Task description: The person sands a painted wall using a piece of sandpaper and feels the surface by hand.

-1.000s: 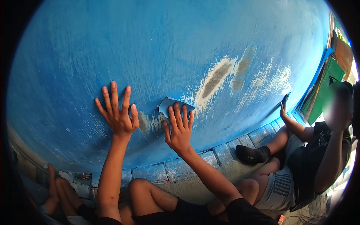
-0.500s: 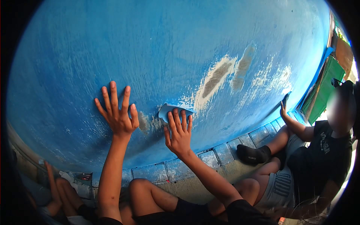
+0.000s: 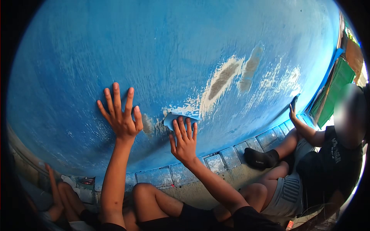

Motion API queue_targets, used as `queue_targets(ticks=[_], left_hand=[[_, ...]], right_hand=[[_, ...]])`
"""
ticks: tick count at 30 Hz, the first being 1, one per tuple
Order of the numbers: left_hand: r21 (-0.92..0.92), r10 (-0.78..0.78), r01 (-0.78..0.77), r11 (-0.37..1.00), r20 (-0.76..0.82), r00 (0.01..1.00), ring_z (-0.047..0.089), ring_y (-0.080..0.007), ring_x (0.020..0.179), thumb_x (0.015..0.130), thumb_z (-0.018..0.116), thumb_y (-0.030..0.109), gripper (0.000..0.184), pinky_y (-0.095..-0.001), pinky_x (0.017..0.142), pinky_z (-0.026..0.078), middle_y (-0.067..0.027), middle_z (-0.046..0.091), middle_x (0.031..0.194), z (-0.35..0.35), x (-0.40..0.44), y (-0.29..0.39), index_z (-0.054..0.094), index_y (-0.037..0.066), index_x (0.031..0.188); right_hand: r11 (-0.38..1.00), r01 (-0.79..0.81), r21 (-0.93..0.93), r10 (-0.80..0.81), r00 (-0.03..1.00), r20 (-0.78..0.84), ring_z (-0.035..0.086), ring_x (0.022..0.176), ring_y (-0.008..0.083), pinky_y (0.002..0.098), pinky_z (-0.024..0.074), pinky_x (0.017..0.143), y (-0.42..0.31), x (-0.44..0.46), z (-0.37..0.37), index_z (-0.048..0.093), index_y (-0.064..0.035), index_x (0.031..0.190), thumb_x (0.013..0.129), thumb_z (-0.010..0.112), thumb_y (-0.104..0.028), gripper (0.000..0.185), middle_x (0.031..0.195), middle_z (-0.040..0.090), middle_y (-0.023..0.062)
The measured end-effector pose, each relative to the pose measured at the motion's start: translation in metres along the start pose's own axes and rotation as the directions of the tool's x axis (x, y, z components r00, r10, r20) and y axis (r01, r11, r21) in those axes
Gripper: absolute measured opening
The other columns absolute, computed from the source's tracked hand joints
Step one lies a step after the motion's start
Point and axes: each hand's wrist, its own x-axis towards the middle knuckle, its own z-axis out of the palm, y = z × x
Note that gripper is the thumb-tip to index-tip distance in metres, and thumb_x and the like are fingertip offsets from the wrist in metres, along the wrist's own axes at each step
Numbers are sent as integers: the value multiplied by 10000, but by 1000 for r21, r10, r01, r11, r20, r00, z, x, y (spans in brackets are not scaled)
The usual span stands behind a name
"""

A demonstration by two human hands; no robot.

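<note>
My left hand [image 3: 124, 115] lies flat on the blue painted wall [image 3: 127, 46], fingers spread and nothing in it. To its right, my right hand [image 3: 184, 141] holds a folded light-blue sheet of sandpaper [image 3: 175, 120] pressed against the wall under its fingers. The sheet's upper left edge curls off the surface. White streaks and worn paint surround the paper. Above and to the right, a grey patch [image 3: 223, 81] with a white border shows through the blue, beside a second grey patch [image 3: 251, 69].
A row of blue-stained bricks [image 3: 154, 178] runs along the wall's foot. At right a seated person [image 3: 323, 165] has a hand [image 3: 293, 111] with a dark pad at the wall. Another person's arm [image 3: 54, 188] shows at lower left. A green panel [image 3: 335, 90] stands far right.
My right hand and the sandpaper have slid slightly down the wall, baring more of the white streaks above. My left hand stays in place.
</note>
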Motion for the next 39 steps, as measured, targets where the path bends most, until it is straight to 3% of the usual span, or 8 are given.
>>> queue_targets(ticks=[5, 12, 14, 22, 24, 32, 37, 39], left_hand=[[9, 4, -4, 1000, -10, 1000, 260, -403, 1444, 956, 388, 264, 480, -562, 1171, 38, -204, 391, 1506, 0, 0, 0, 517, 108, 1390], [2, 10, -9, 1000, -17, 1000, 256, -401, 1446, 951, 394, 265, 483, -561, 1172, 33, -211, 384, 1509, 0, 0, -1, 516, 112, 1393], [-3, 8, -8, 1000, -17, 1000, 251, -400, 1448, 950, 397, 265, 484, -563, 1172, 31, -210, 380, 1512, 1, -1, -1, 514, 115, 1395], [-15, 4, -4, 1000, -30, 1000, 248, -392, 1451, 950, 399, 266, 484, -564, 1172, 28, -199, 380, 1515, 3, -1, -1, 513, 125, 1400], [-20, 3, -3, 1000, -33, 999, 249, -390, 1451, 951, 399, 267, 484, -564, 1172, 28, -196, 380, 1516, 3, -2, -2, 513, 130, 1401], [-17, -13, 13, 1000, -8, 1000, 249, -384, 1452, 959, 399, 280, 480, -569, 1170, 31, -184, 381, 1518, 1, -2, -2, 511, 149, 1407], [-15, -12, 12, 1000, -4, 1000, 249, -384, 1451, 959, 399, 281, 480, -570, 1170, 32, -185, 380, 1517, 1, -2, -2, 511, 151, 1407], [-19, -17, 17, 1000, 1, 1000, 249, -384, 1451, 957, 399, 279, 482, -570, 1170, 32, -185, 381, 1517, 1, -2, -1, 510, 151, 1408]], right_hand=[[999, -32, 15, 31, 999, 33, 252, 1458, 328, 560, 118, 1176, 1, -4, 2, 404, -112, 1475, 941, 538, -244, 566, 1548, 350, 101], [1000, -5, -30, 1, 990, -140, 248, 1459, 327, 542, 71, 1184, -6, 73, -22, 402, -91, 1478, 978, 443, -282, 537, 1549, 350, 102], [996, 32, -81, -45, 986, -163, 208, 1464, 375, 538, 50, 1184, -5, 100, -32, 370, -38, 1480, 988, 397, -275, 547, 1547, 334, 161], [995, 21, -101, -41, 978, -205, 177, 1478, 354, 526, 35, 1187, -9, 131, -49, 340, -35, 1492, 991, 394, -281, 561, 1557, 318, 153], [999, 15, -38, -23, 976, -219, 258, 1451, 352, 539, 68, 1182, -8, 109, -37, 387, -68, 1479, 958, 474, -264, 564, 1536, 367, 126], [999, -51, 1, 50, 992, 117, 277, 1444, 335, 577, 101, 1176, -11, -26, 13, 412, -82, 1463, 938, 554, -268, 574, 1522, 387, 112], [999, -25, -23, 27, 998, 63, 281, 1441, 332, 570, 82, 1179, -10, 6, 3, 408, -95, 1470, 950, 522, -283, 564, 1519, 395, 94], [999, -9, -51, 11, 999, 50, 195, 1467, 376, 572, 44, 1179, -12, 42, -15, 356, -24, 1481, 983, 456, -281, 569, 1546, 328, 166]])
